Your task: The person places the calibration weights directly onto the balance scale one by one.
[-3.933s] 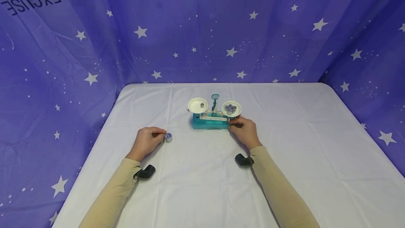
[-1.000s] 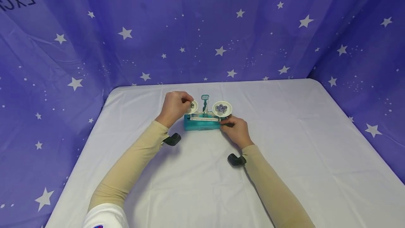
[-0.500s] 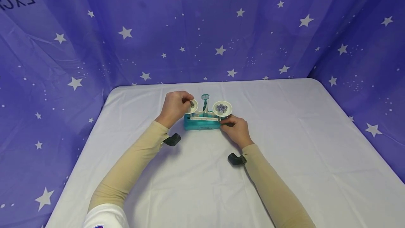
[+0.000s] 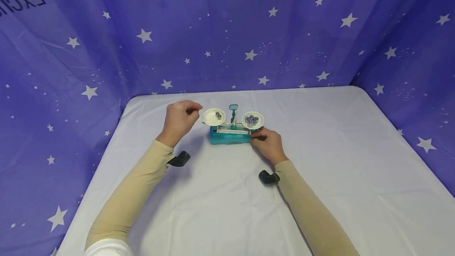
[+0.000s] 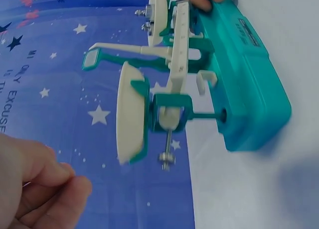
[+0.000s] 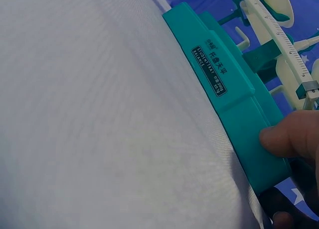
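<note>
A teal tray balance point(image 4: 230, 137) stands on the table with two white pans. In its left pan point(image 4: 211, 121) lie small metal weights point(image 4: 218, 115), close together at the right side. Several shiny weights point(image 4: 251, 119) sit clustered in the right pan point(image 4: 261, 117). My left hand point(image 4: 179, 119) hovers just left of the left pan, fingers loosely curled and holding nothing. In the left wrist view, its thumb and fingertips are close together, apart from the pan. My right hand point(image 4: 269, 144) grips the right end of the base, thumb point(image 6: 281, 137) on its front face.
A white cloth point(image 4: 227, 200) covers the table. Purple star-printed curtains point(image 4: 227, 31) hang behind it and along both sides. Black camera mounts point(image 4: 179, 159) stick out from both wrists over the cloth.
My left hand has drawn back leftward from the left pan, where a second weight now lies. The weight it touched on the table earlier is gone from there. My right hand stays on the base.
</note>
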### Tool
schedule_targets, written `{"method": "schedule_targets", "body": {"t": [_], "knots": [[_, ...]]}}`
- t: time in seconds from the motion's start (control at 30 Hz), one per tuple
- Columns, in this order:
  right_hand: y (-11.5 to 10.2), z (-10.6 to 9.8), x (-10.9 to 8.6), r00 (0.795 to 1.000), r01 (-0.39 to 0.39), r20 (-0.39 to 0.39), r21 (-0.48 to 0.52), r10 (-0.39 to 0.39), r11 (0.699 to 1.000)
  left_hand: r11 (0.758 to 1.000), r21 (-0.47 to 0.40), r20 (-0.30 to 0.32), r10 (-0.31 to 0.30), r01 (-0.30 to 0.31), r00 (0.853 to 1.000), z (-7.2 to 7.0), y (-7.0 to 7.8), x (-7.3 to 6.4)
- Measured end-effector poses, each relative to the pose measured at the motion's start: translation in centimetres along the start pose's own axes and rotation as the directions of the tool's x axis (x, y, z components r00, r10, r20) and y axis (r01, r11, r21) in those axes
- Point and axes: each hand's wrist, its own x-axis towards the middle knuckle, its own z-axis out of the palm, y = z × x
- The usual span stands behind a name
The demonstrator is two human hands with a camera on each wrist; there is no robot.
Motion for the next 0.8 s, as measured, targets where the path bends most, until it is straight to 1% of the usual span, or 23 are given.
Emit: {"method": "schedule_targets", "body": {"t": [0.2,0.4,0.57,0.7,0.8], "knots": [[0.0,-0.2,0.1,1.000,-0.016,0.004,0.005,0.016,1.000,0.999,0.013,-0.006,-0.044,0.045,0.999,-1.3,-0.9,-1.2],[0.1,-0.3,0.1,1.000,-0.003,0.002,-0.005,0.003,1.000,0.998,0.021,-0.012,-0.067,0.067,0.998,-2.1,-1.6,-2.6],[0.2,-0.3,0.1,1.000,0.004,-0.003,-0.002,-0.004,1.000,0.995,0.029,0.018,-0.093,0.092,0.996,-2.2,-2.4,-4.0],[0.3,-0.1,0.1,1.000,0.011,-0.004,0.002,-0.011,1.000,0.991,0.026,0.055,-0.136,0.135,0.989,-2.2,-3.0,-5.4],[0.3,0.0,0.1,1.000,0.009,-0.004,0.011,-0.009,1.000,0.985,0.025,0.072,-0.174,0.173,0.982,-2.2,-3.4,-6.6]]}}
